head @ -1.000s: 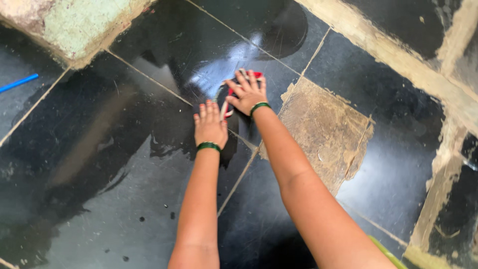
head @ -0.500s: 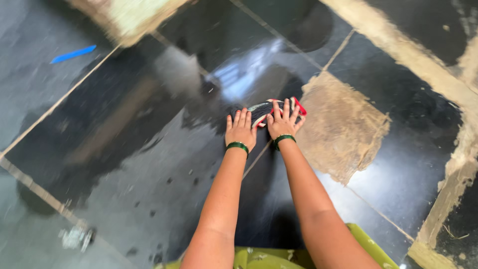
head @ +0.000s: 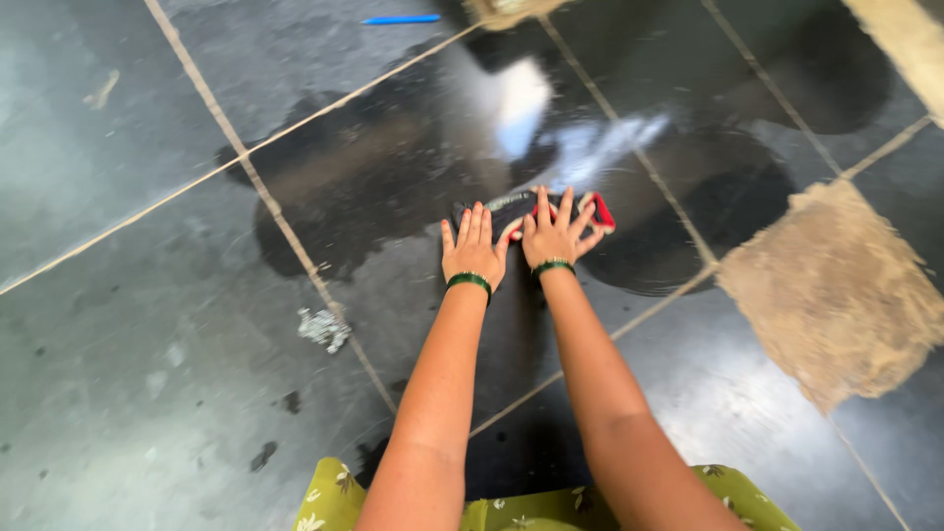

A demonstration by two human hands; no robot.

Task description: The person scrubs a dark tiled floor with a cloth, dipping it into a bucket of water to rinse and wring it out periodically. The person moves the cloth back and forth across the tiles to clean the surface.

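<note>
Both my hands press flat on a dark cloth with a red edge lying on the wet black stone floor. My left hand rests on the cloth's left end, fingers spread. My right hand lies on its right part, fingers apart over the red border. Each wrist carries a green bangle. Most of the cloth is hidden under my palms.
A wet dark patch spreads beyond the cloth. A rough brown patch of bare floor lies to the right. A blue stick lies far ahead. A small pale scrap sits left of my arms. My green patterned clothing shows below.
My hands and the cloth have slid left across the floor, away from the brown patch. The view has swung, so the blue stick now sits at the top centre.
</note>
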